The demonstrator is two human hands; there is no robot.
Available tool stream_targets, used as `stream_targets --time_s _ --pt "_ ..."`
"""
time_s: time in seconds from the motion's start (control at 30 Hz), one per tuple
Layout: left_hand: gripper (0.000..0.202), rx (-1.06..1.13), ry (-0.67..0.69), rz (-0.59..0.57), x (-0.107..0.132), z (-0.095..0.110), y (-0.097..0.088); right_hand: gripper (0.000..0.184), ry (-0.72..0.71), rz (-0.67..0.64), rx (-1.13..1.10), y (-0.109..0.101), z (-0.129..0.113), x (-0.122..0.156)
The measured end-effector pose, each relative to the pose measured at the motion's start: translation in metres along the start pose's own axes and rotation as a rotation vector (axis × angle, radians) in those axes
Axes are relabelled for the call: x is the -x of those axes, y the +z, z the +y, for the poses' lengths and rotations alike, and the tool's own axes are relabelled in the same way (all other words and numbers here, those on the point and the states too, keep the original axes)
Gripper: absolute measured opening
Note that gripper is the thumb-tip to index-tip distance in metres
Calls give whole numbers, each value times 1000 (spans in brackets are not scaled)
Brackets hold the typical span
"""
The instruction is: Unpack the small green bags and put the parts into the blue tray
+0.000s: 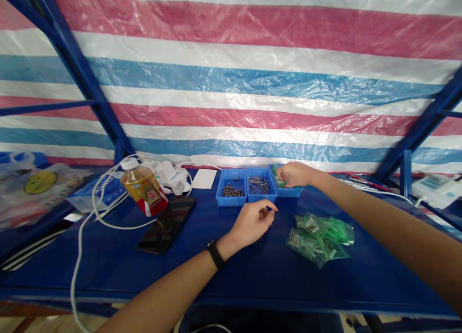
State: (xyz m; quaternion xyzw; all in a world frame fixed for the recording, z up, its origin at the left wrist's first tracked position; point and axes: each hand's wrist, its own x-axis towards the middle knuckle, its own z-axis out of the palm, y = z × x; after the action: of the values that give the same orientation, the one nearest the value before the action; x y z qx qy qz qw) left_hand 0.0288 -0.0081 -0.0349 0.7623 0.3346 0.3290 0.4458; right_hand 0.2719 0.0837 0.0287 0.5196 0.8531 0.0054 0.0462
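My right hand [294, 174] reaches into the rightmost blue bin [289, 193], its fingers pressed together among green pieces [277, 174]; what they grip is hidden. My left hand [254, 221] hovers over the table in front of the bins, loosely curled, with a gap between thumb and index finger and nothing visible in it. The middle bin [262, 198] holds long metal screws [258, 185]. Small metal fasteners [232, 191] lie in the left bin [231, 202]. Below my right forearm is a pile of clear green bags [320, 237] with small parts inside.
Left on the blue table [231, 280] are a black phone [168, 224], a drink bottle [144, 188], white chargers [169, 175] and a looping white cable [80, 241]. A white card [205, 178] lies beside the bins. Pens [368, 183] and a white device [438, 188] are at right.
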Motion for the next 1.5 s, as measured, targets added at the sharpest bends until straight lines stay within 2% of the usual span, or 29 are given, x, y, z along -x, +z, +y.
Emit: stream_targets --time_s 0.27,0.67,0.8,0.9,1.0,1.07,1.13,1.2,1.23,1.37,1.5 --pt "20 -73 30 5 1 0 0 16 19 -37 51 4 4 -1" --pt "23 -137 81 2 1 -1 0 17 -19 34 138 -1 -14 12" --pt "23 -141 86 -4 2 1 -1 13 -28 8 53 -4 -10 12" --pt "23 -140 85 -17 2 2 -1 24 -28 -1 -132 -19 3 20" --pt "23 -133 84 -21 2 1 -1 35 79 41 -332 -38 14 44" --pt "23 -134 89 -19 1 -1 -1 38 146 -50 -394 -44 14 67" --pt "23 -146 100 -19 0 -2 0 51 190 -186 -441 -37 7 88" --pt "23 -167 109 -22 0 -4 1 70 198 -297 -469 -19 -5 102" --pt "23 -179 112 -23 0 -4 1 72 185 -315 -480 -8 -11 106" --pt "23 -224 128 -28 1 -6 2 48 89 -221 -523 28 -21 104" --pt "23 -269 152 -35 1 -5 1 37 94 -126 -568 35 -16 100"
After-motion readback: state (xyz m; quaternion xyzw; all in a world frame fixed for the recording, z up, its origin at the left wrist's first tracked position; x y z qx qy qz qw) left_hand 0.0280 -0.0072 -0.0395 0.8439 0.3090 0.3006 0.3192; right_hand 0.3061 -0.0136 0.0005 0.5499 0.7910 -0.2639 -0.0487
